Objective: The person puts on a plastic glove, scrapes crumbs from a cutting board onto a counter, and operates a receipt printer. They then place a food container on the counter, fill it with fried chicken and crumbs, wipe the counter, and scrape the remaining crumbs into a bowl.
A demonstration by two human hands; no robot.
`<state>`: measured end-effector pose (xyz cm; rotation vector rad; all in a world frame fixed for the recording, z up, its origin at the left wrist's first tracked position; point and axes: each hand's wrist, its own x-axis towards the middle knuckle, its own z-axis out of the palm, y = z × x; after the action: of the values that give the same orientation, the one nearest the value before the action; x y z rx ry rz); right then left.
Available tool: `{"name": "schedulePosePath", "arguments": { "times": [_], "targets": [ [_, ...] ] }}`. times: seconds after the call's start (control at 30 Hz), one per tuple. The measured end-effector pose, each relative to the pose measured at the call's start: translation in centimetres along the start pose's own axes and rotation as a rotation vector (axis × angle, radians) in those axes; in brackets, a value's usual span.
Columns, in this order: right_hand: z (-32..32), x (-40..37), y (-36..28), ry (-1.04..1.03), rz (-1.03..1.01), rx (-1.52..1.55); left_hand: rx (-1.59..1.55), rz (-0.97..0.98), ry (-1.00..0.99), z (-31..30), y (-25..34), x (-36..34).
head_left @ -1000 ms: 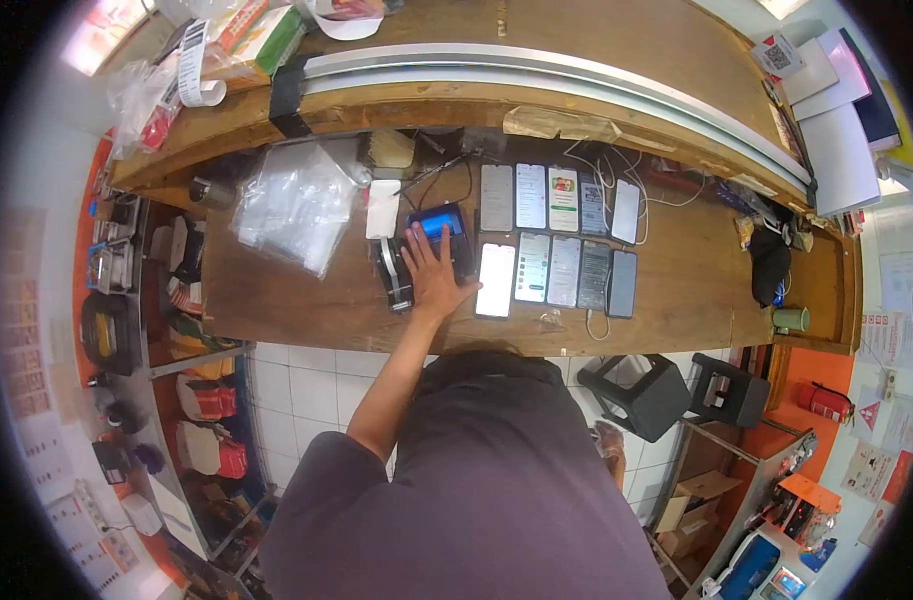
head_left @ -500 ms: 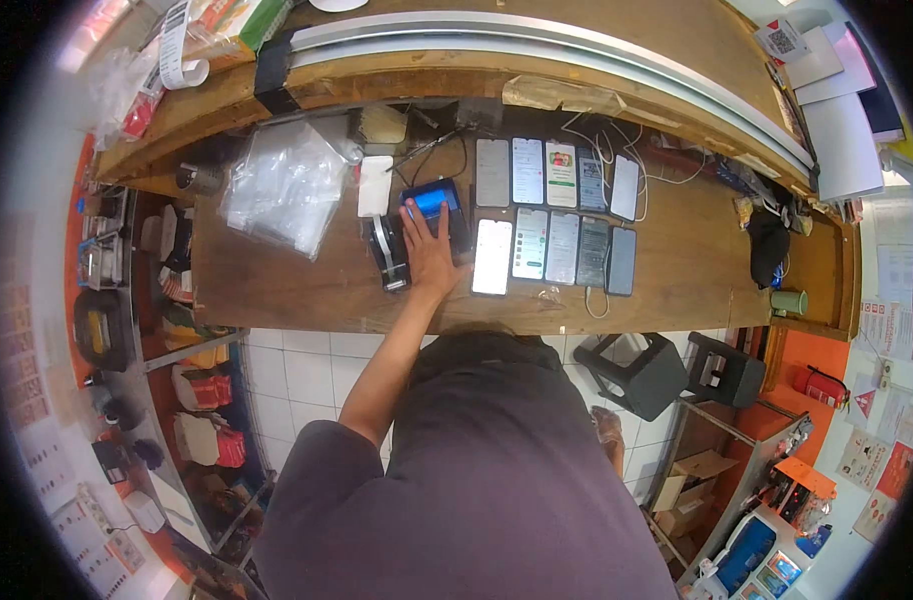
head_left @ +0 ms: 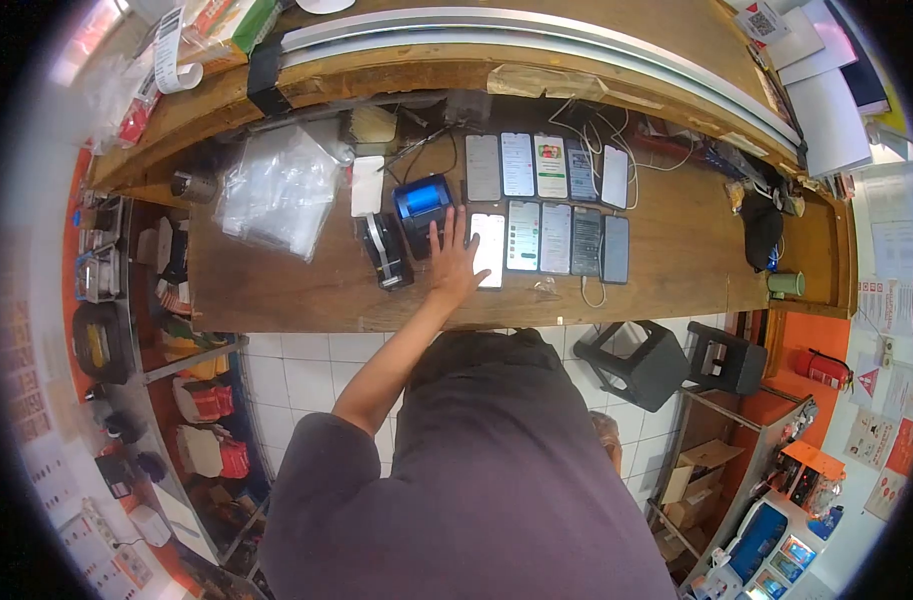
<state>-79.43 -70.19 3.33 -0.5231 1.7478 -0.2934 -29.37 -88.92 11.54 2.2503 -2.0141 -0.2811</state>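
My left hand (head_left: 455,264) is open, palm down with fingers spread, over the table. Its fingertips are at the lower right side of a black boxy device (head_left: 423,200) with a blue-lit panel on top. The thumb overlaps the left edge of a phone (head_left: 490,248) with a white lit screen. Left of the device is a black tape dispenser (head_left: 385,250). More phones (head_left: 524,236) lie in two rows to the right, several with lit screens. Low beside my right side a blurred patch of skin (head_left: 607,432) shows, perhaps my right hand; its fingers cannot be made out.
Clear plastic bags (head_left: 282,190) lie at the left of the wooden table (head_left: 697,270). A small white box (head_left: 368,186) sits behind the dispenser. White cables (head_left: 632,160) run among the phones. A raised wooden shelf (head_left: 427,85) spans the back. Black stools (head_left: 637,365) stand below right.
My left hand has slid right and slightly down, off the blue-lit device's top to the white-screened phone's left edge. The whole view has shifted slightly.
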Motion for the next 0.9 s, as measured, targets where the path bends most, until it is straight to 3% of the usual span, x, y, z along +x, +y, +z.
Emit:
{"name": "schedulePosePath", "arguments": {
  "times": [0.03, 0.13, 0.17, 0.23, 0.27, 0.33, 0.37, 0.43, 0.53, 0.63, 0.73, 0.87, 0.9],
  "targets": [
    [0.5, -1.2, -0.9, 0.011, -0.096, -0.163, 0.025, 0.005, -0.023, 0.2, -0.2, 0.1],
    [-3.8, 7.5, 9.9, -0.203, -0.234, 0.122, 0.088, 0.026, -0.062, 0.6, -0.3, 0.3],
    [-3.3, 5.9, 8.1, -0.202, -0.236, 0.121, 0.086, 0.027, -0.061, 0.5, -0.3, 0.3],
    [-1.5, 0.8, 2.6, -0.086, -0.288, -0.177, 0.018, 0.036, -0.041, 0.1, -0.2, 0.0],
    [-1.5, 1.2, 3.2, -0.086, -0.289, -0.176, 0.019, 0.037, -0.040, 0.1, -0.3, -0.2],
    [-1.7, 2.7, 5.4, -0.080, -0.150, 0.203, -0.005, -0.011, 0.068, -0.1, -0.5, -0.4],
    [-1.9, 2.6, 5.0, -0.080, -0.149, 0.204, -0.005, -0.011, 0.067, -0.3, -0.8, -0.4],
    [-0.4, -1.3, -0.4, -0.002, -0.100, -0.150, -0.090, -0.142, 0.181, -1.9, -1.7, -0.3],
    [-0.4, -0.3, 1.0, 0.039, -0.126, -0.068, -0.152, -0.214, 0.215, -4.5, -4.3, -0.4],
    [-2.2, 4.0, 4.9, -0.035, -0.057, 0.187, -0.173, -0.217, 0.177, -3.7, -7.4, -0.2],
    [-1.5, 3.9, 3.2, -0.008, -0.047, 0.019, -0.163, -0.180, 0.135, -4.1, -8.3, -0.4],
    [0.1, 0.2, -1.9, -0.006, 0.036, 0.060, -0.096, -0.208, 0.083, -4.2, -8.2, -0.4],
    [1.0, -1.3, -4.0, -0.011, -0.031, -0.105, -0.073, -0.221, 0.066, -4.1, -8.2, -0.3]
  ]
}}
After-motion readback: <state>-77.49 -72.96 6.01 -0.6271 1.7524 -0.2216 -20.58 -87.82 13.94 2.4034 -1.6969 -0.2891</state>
